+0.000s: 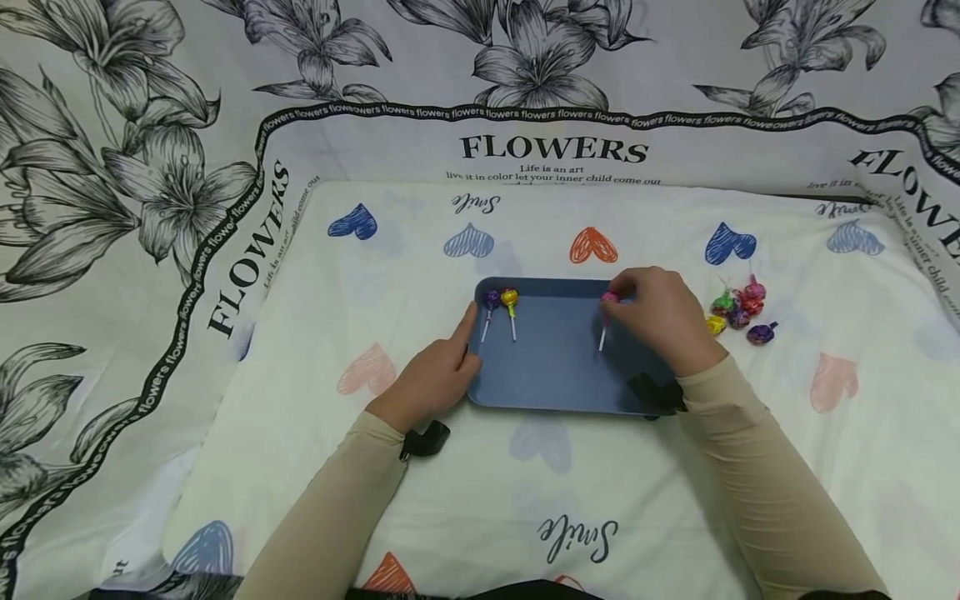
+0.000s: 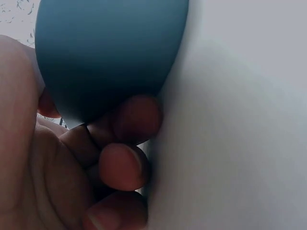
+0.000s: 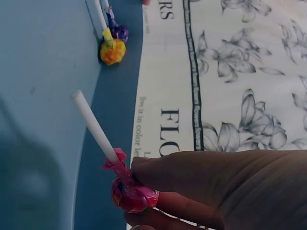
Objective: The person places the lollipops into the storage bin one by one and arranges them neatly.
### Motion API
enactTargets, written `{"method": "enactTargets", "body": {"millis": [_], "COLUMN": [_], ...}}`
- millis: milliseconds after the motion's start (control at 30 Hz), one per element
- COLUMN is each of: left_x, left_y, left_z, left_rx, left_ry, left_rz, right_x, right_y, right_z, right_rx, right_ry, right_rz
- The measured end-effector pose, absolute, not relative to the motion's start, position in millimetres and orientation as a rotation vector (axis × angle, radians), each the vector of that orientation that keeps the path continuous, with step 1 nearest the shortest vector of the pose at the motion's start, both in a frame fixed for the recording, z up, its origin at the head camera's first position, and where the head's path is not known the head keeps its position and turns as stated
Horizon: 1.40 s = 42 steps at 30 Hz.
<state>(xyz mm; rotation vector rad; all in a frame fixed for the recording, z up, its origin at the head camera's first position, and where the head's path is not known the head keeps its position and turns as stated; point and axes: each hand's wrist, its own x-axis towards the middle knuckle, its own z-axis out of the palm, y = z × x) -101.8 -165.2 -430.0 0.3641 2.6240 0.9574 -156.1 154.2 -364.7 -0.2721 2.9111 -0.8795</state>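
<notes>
A blue-grey tray point(image 1: 551, 367) lies on the cloth. My left hand point(image 1: 431, 375) holds its left edge, with the index finger extended along the rim; in the left wrist view, fingers point(image 2: 122, 165) curl beside the tray's outer wall point(image 2: 112, 48). Over the tray's right part, my right hand point(image 1: 663, 317) pinches a pink lollipop point(image 3: 134, 194) by its wrapped head, its white stick point(image 3: 96, 127) pointing away from the hand. A purple lollipop point(image 1: 491, 298) and a yellow lollipop point(image 1: 509, 298) lie side by side in the tray's far left corner, sticks toward the person.
Right of the tray is a loose cluster of lollipops, among them a green one point(image 1: 722, 305), a yellow one point(image 1: 716, 324) and a purple one point(image 1: 761, 334) slightly apart. The cream cloth point(image 1: 450, 517) with hearts lies over a flower-printed cloth point(image 1: 420, 154).
</notes>
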Motion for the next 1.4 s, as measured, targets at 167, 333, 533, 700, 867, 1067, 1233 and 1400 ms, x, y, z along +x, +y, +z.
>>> {"method": "enactTargets", "body": {"millis": [167, 333, 533, 700, 867, 1067, 1233, 1400], "left_x": [-102.6, -103.2, -105.0, -103.7, -102.7, -103.5, -104.2, -105.2], "left_y": [-164.5, -164.8, -165.2, -164.8, -164.9, -166.4, -167.4, -167.2], "left_z": [-428.7, -428.1, -429.3, -428.9, -428.4, -429.4, -429.6, -429.9], "left_rx": [0.367, 0.381, 0.404, 0.403, 0.401, 0.406, 0.416, 0.422], "left_ry": [2.621, 2.617, 2.642, 2.642, 2.643, 2.637, 2.643, 2.649], "left_rz": [0.951, 0.949, 0.936, 0.933, 0.928, 0.923, 0.923, 0.922], "right_x": [-161.0, -163.0, -167.9, -173.3, -177.5, -179.4, -180.3, -182.1], "right_y": [144.2, 133.2, 120.4, 110.6, 103.0, 94.4, 83.6, 75.0], "right_z": [-366.9, -370.2, -373.7, -380.0, -386.3, -389.6, -388.9, -393.5], "right_rx": [-0.288, -0.279, -0.313, -0.364, -0.422, -0.394, -0.358, -0.370], "right_ry": [2.916, 2.906, 2.908, 2.887, 2.868, 2.852, 2.846, 2.864], "right_rz": [-0.855, -0.840, -0.835, -0.897, -0.945, -0.958, -0.963, -0.954]}}
